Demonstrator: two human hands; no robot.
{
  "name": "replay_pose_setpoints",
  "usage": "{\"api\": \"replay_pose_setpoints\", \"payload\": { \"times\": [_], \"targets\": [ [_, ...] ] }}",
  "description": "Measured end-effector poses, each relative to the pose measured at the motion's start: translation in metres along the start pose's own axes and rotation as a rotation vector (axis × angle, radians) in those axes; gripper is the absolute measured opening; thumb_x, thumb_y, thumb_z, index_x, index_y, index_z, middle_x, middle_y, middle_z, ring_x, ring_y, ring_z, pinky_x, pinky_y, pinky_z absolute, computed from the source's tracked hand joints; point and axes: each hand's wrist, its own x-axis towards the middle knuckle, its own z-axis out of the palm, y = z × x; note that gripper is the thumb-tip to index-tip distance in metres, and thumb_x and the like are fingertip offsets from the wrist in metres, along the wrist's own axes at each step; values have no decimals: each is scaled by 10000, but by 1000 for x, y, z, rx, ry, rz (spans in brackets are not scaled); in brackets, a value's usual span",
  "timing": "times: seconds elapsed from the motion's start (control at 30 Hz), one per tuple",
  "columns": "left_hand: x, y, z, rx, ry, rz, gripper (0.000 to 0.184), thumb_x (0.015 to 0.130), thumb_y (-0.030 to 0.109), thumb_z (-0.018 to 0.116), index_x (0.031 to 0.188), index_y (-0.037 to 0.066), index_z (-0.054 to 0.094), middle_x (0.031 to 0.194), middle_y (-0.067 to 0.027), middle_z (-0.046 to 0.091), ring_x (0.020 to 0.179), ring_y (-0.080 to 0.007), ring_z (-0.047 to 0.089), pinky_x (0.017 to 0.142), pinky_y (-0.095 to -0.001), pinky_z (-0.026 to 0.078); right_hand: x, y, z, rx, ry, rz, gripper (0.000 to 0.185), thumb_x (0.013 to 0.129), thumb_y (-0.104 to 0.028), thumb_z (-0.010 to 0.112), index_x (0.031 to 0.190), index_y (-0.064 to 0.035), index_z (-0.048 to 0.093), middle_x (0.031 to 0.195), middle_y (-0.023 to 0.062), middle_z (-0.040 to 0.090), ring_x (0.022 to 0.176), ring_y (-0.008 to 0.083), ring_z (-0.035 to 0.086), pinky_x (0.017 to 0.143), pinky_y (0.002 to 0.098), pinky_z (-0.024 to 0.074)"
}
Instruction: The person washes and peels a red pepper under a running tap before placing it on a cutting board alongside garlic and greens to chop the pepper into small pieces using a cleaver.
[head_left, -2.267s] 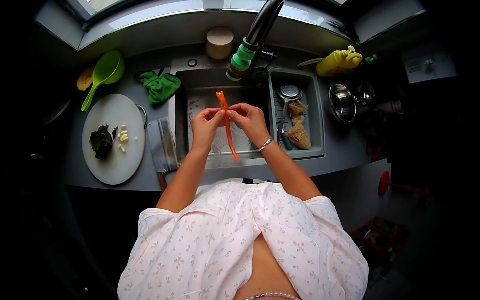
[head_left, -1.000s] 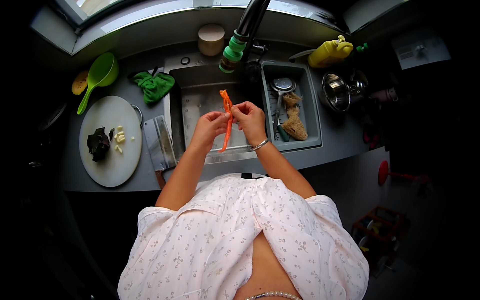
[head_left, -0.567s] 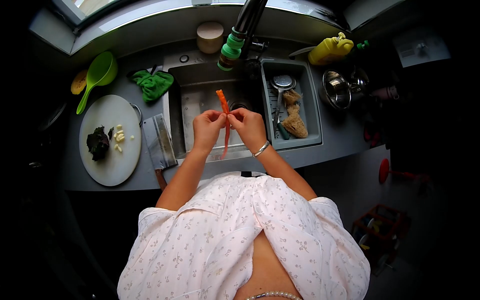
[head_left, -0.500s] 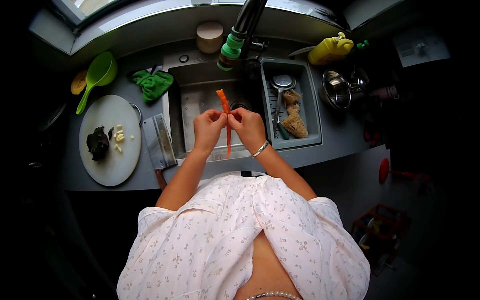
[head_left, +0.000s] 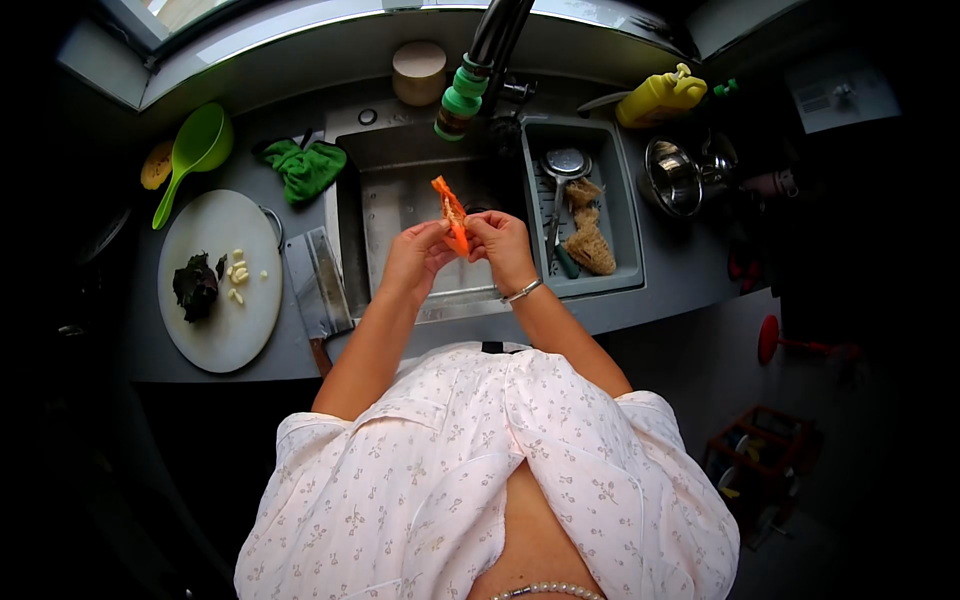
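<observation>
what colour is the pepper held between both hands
The pepper is bright orange-red, with paler patches inside; it shows best in the head view.

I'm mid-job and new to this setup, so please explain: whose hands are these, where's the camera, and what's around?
No robot here: a person works with bare left hand and right hand. One head-worn camera looks forward and down. Both hands pinch what looks like an orange pepper above the sink. On the counter to the left lie a cleaver, a cloth, a scoop and a board bearing dark leaves and pale pieces. To the right, a tray holds a sponge; beyond it are a bottle and a bowl.
</observation>
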Motion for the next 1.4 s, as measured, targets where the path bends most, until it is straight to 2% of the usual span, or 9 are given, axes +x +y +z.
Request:
{"api": "replay_pose_setpoints", "payload": {
  "times": [0.17, 0.33, 0.47, 0.77, 0.83, 1.03, 1.27, 1.33, 1.4],
  "targets": [
    [7, -12, -7, -180, -46, -31, 205, 882, 155, 626, 1003, -7, 594, 934, -101, 651, 796, -146, 648, 687, -242, 540, 2, 5, -1, 21, 3, -48, 139, 840, -100, 641, 810, 32, 614, 671, 59, 631, 519, 99, 598, 392, 203, 446],
    [3, -6, -8, 173, -81, -74, 173, 868, 161, 648, 939, 9, 606, 830, -77, 654, 716, -127, 639, 683, -241, 534, -2, 2, -1, -221, 34, -169, 158, 845, -138, 658, 840, 18, 629, 701, 52, 642, 530, 88, 600, 393, 202, 445],
    [3, -7, -13, 213, -59, 14, 167, 862, 160, 655, 914, 2, 633, 803, -81, 661, 690, -123, 640, 662, -237, 532, -9, -1, 1, -154, 28, -161, 176, 837, -153, 674, 866, 18, 645, 708, 53, 652, 553, 88, 612, 402, 202, 456],
    [0, -9, -8, 396, 31, 130, 178, 844, 105, 640, 923, -54, 649, 780, -101, 668, 644, -149, 641, 644, -261, 541, -17, 3, -6, -421, -38, -125, 228, 810, -197, 691, 887, 16, 674, 756, 95, 691, 630, 129, 662, 453, 239, 491],
    [2, -14, -7, 583, 114, 207, 151, 830, 61, 630, 910, -66, 641, 775, -102, 665, 642, -149, 640, 621, -266, 544, -17, 5, -4, -603, -20, -281, 209, 778, -194, 684, 834, 7, 673, 746, 131, 686, 637, 202, 674, 530, 304, 513],
    [1, -13, -6, 556, 110, 192, 130, 823, 45, 621, 889, -66, 628, 758, -101, 651, 621, -146, 633, 596, -270, 550, -20, -3, 3, -943, 51, -487, 182, 747, -151, 686, 785, 24, 652, 695, 133, 673, 611, 196, 670, 564, 285, 515],
    [1, -11, -9, 439, 83, 106, 132, 842, 66, 602, 896, -54, 616, 754, -94, 644, 616, -152, 635, 601, -264, 550, -17, 3, 3, -790, 52, -428, 157, 767, -131, 670, 767, 24, 643, 660, 110, 662, 581, 164, 652, 552, 263, 520],
    [1, -7, -11, 321, 30, 49, 133, 851, 72, 595, 911, -45, 615, 776, -93, 649, 638, -143, 639, 610, -249, 547, -14, 1, -1, -354, -15, -124, 155, 812, -135, 665, 804, 18, 643, 685, 84, 659, 580, 141, 643, 515, 226, 503],
    [3, -8, -17, 176, -23, 11, 138, 857, 85, 601, 916, -39, 614, 792, -92, 651, 650, -136, 639, 614, -242, 544, -12, -1, -5, -215, -47, -64, 143, 825, -126, 657, 816, 16, 644, 693, 79, 659, 568, 136, 642, 488, 212, 485]
  ]
}}
